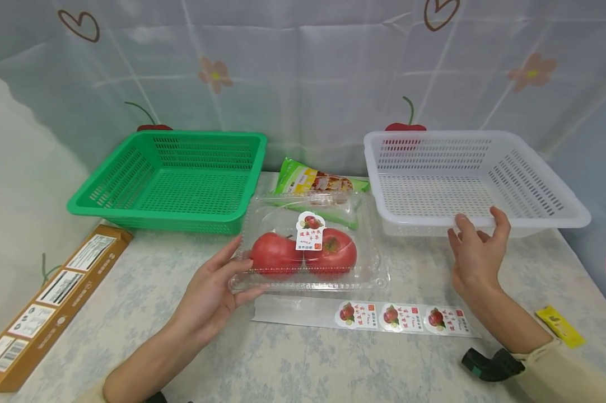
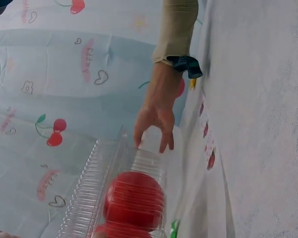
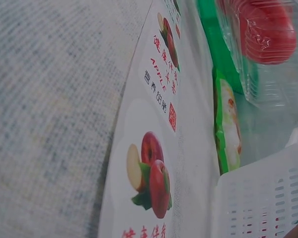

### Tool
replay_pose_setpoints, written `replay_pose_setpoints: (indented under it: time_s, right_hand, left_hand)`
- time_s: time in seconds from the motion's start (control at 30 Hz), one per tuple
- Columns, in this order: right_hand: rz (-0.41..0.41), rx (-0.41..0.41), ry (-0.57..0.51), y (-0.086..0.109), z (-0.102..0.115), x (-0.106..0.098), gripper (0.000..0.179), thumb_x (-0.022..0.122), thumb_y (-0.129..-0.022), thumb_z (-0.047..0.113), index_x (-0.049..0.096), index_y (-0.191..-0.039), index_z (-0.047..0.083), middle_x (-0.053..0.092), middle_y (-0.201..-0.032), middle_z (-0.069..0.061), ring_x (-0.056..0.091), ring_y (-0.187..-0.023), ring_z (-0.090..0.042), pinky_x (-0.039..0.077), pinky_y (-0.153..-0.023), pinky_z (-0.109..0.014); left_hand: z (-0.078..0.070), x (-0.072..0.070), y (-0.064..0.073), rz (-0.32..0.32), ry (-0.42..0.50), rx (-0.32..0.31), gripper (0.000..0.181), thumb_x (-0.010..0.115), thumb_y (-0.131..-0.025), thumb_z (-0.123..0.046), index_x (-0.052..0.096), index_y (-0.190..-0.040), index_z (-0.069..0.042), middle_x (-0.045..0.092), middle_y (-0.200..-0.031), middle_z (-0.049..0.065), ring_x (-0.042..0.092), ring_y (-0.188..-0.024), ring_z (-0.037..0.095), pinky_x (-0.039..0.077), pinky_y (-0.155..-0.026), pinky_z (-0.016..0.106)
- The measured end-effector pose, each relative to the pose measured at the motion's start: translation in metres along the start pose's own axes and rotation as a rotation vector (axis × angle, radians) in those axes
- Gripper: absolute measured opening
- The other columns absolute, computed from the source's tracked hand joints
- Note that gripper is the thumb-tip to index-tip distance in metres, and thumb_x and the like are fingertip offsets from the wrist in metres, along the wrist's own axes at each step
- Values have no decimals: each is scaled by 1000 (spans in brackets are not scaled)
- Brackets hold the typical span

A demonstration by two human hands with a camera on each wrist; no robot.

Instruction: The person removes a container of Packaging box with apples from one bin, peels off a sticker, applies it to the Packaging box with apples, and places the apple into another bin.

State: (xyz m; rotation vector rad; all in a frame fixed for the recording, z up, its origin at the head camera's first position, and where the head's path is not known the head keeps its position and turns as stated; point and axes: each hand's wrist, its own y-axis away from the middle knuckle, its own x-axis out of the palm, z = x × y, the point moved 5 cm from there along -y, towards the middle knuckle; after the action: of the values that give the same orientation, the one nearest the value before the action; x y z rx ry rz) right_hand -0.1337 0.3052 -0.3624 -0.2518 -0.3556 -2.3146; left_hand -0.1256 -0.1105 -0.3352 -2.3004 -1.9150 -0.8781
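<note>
My left hand (image 1: 207,294) grips the left edge of a clear plastic clamshell box (image 1: 368,249), fingers at its side and thumb under its near edge. Inside the box are two red apples (image 1: 275,254), with an apple sticker (image 1: 310,230) on the lid. The left wrist view shows the box tilted, one apple (image 2: 134,201) behind its ribbed wall. My right hand (image 1: 479,257) is at the near rim of the white basket (image 1: 484,221), fingers loosely bent and spread, holding nothing. Whether its fingertips touch the rim I cannot tell.
A strip of apple stickers (image 1: 303,313) lies in front of the box. The green basket (image 1: 202,190) stands back left, a green snack bag (image 1: 323,182) behind the box. A long brown carton (image 1: 56,308) lies at left, a small yellow packet (image 1: 560,326) at right.
</note>
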Motion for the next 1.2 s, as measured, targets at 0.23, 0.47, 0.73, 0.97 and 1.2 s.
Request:
replay_pose_setpoints:
  time_s: [0.23,0.47,0.73,0.97,1.2]
  right_hand:
    - [-2,12,-11,1,-5,4,68,67,-95,18,27,-148,36,32,-115,0,47,-111,-16,44,-100,-25]
    - [18,19,-31,1,-9,11,70,67,-95,17,26,-148,36,33,-119,1,47,-115,-19,43,-101,-27]
    - [7,31,-31,1,-14,16,71,67,-95,17,26,-149,37,33,-119,2,47,-114,-18,42,-102,-27]
    - [5,4,-18,-4,-20,13,70,70,-94,23,27,-147,38,35,-124,2,46,-115,-18,42,-101,-26]
    - [-18,26,-21,-8,-18,5,73,72,-92,23,27,-147,40,37,-131,5,46,-115,-14,44,-97,-23]
  left_hand:
    - [-3,4,5,37,-18,14,73,50,-98,0,14,-159,-13,11,-162,6,22,-145,25,51,-90,48]
    - [-18,11,-9,56,38,38,73,48,-99,-2,12,-160,-18,12,-161,7,29,-140,28,50,-92,47]
    - [-40,36,-39,36,59,101,69,53,-100,-6,22,-158,-23,20,-158,4,39,-134,29,52,-89,46]
    - [-57,101,-71,23,72,201,65,58,-99,-7,29,-156,-19,32,-153,2,44,-131,26,56,-82,41]
    - [-42,183,-115,-11,124,175,63,64,-95,-4,40,-152,-18,41,-148,8,58,-119,29,58,-73,42]
